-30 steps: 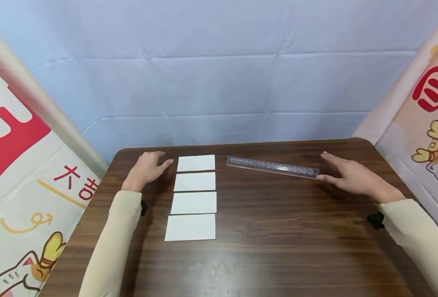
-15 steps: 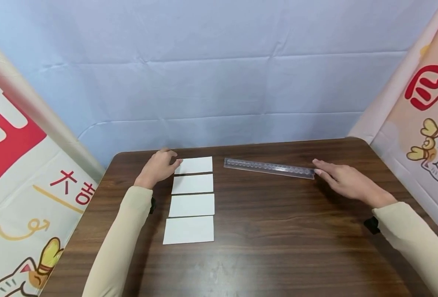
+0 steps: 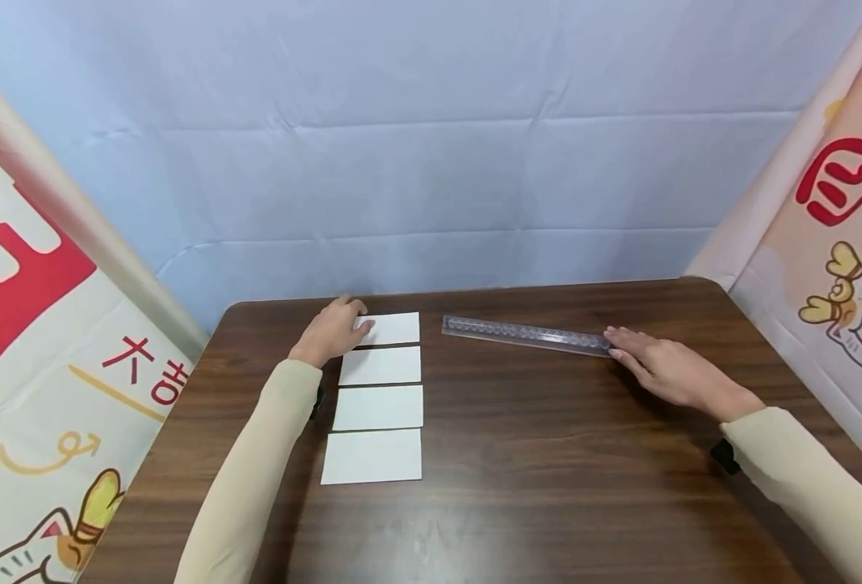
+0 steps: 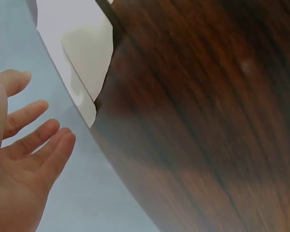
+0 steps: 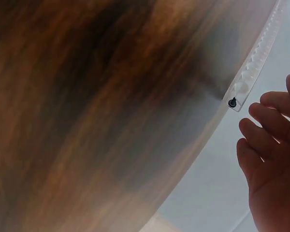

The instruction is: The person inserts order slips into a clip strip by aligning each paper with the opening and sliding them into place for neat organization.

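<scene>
Cards [image 3: 380,367], four, lined up on the table [image 3: 547,487], one clear ruler [image 3: 525,335] to their right. Left hand [image 3: 332,331]'s loose, now over the farthest card; right hand [image 3: 667,367], also loose, has gotten closer to the ruler.

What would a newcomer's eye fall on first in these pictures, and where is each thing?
Probably the four white cards, bright against the dark table, lined up in a column left of centre in the head view. Next comes the clear ruler, slanting across the table's far part, with the right hand at its right end. The left hanging and right hanging, boldly printed, frame the scene.
</scene>
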Tool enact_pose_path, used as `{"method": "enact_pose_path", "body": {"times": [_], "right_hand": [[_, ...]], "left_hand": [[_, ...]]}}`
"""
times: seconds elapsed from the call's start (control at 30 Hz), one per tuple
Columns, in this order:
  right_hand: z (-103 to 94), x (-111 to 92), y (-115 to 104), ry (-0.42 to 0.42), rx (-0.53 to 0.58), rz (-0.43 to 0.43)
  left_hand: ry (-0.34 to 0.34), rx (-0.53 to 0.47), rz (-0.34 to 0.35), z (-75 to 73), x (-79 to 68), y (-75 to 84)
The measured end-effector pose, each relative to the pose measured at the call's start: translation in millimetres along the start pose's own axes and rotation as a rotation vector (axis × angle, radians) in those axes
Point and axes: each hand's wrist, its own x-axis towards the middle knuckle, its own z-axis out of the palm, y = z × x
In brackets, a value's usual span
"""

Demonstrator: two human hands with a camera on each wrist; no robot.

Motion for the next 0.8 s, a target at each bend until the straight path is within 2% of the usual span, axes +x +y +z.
{"method": "enact_pose_path", "body": {"times": [0.37,0.6,0.8], "right_hand": [[2.7,-9.4,4.0,0.004,0.002,-0.016],[7.7,-7.1,3.2,0.032,-0.005,-0.033],[9.1,-6.8,5.1,-0.020,-0.008,-0.024]], "left_hand": [[-0.018,0.010,0.015,14.3,2.8,13.3],[-0.081,0.060,0.015,18.4,13.4,21.1],[-0.127,0.090,0.018,26.8,21.1,23.2]]}}
